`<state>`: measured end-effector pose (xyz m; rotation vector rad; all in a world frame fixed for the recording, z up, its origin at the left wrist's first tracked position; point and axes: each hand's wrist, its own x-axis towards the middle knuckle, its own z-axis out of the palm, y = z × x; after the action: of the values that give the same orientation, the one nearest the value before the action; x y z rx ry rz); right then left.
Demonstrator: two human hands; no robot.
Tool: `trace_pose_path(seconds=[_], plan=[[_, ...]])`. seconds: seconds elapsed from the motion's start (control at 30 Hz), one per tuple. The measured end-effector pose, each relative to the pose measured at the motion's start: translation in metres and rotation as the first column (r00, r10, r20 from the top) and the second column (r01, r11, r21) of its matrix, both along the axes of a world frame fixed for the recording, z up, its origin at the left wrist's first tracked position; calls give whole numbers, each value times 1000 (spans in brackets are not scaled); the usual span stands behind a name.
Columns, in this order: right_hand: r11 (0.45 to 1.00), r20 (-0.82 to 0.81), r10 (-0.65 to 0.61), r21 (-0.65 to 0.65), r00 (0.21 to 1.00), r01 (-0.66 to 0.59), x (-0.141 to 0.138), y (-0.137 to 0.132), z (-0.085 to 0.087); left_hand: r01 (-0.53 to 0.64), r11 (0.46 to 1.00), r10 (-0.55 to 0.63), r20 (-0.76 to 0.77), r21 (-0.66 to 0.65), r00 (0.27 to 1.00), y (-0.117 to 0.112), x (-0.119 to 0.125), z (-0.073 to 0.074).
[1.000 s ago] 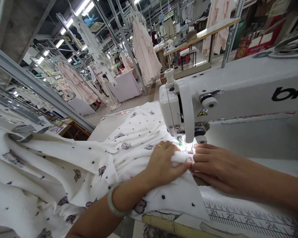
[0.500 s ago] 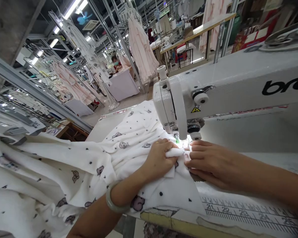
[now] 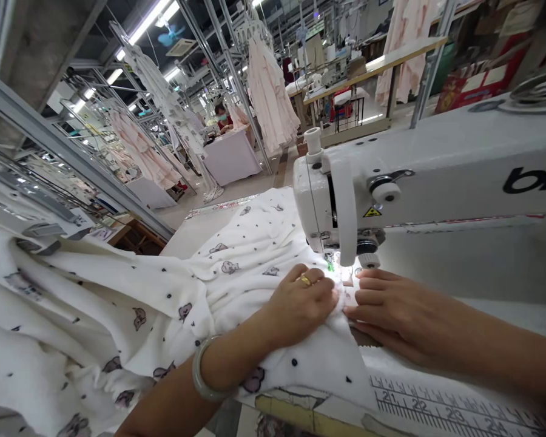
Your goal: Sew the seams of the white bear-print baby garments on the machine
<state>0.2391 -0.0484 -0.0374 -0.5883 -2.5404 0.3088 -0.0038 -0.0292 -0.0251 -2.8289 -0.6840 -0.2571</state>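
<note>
White fabric printed with small grey animals and dots lies bunched under the sewing machine. My left hand is closed on the fabric near its right edge, knuckles up, just in front of the lit needle area. A ring and a pale bangle show on that hand and wrist. My right hand has its fingers together, the fingertips at the fabric's edge just right of the presser foot. What lies under its fingertips is partly hidden.
Fabric drapes far to the left over a grey clamp-like part. A printed ruler scale runs along the table's front right. Beyond are pink garments on hangers, a wooden-edged table and a seated person.
My left hand has rolled over, so its ring shows and the folded fabric roll in its grip is out of sight. The right hand stays by the presser foot. The view has shifted slightly.
</note>
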Motion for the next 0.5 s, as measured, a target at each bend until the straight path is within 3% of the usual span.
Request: trace_pose_path(seconds=[0.1,0.23,0.4,0.5], plan=[[1000,20,4,27,1000,-5,1,0,-3,114,990,-102,-131,86,986,-4,2,8],[1000,53,-1,3,999,1,4,2,-5,60,998,-58,-187,9,981,-9,5,13],[962,-24,-122,244,992,124,7,7,-6,20,995,-32,-130,-95,991,-12,3,11],[938,-34,-166,303,986,168,6,8,-9,18,994,-27,-85,-105,996,-12,2,8]])
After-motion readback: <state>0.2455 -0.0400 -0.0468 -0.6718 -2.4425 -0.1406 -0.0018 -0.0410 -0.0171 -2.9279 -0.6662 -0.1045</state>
